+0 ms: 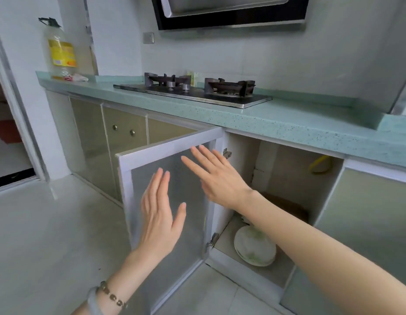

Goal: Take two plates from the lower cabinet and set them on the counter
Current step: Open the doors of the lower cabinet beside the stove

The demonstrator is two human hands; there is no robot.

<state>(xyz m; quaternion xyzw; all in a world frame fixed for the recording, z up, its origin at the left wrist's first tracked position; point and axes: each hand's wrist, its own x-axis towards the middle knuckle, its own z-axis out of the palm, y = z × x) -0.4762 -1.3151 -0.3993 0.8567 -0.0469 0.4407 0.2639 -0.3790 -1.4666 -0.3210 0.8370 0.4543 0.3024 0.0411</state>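
A stack of white plates (254, 246) with a faint green pattern lies on the floor of the open lower cabinet (288, 178), near its front left corner. The cabinet door (172, 178) stands swung out to the left. My left hand (161, 214) is held flat in front of the door, fingers spread, holding nothing. My right hand (218, 176) is also flat and empty, near the door's hinge edge, with its forearm crossing above the plates. The speckled green counter (288, 126) runs above the cabinet.
A gas hob (192, 92) with two burners sits on the counter. A large oil bottle (61, 53) and a cloth (78, 77) stand at the counter's far left end. A yellow object (320, 164) hangs deep inside the cabinet. A range hood (229, 12) is overhead.
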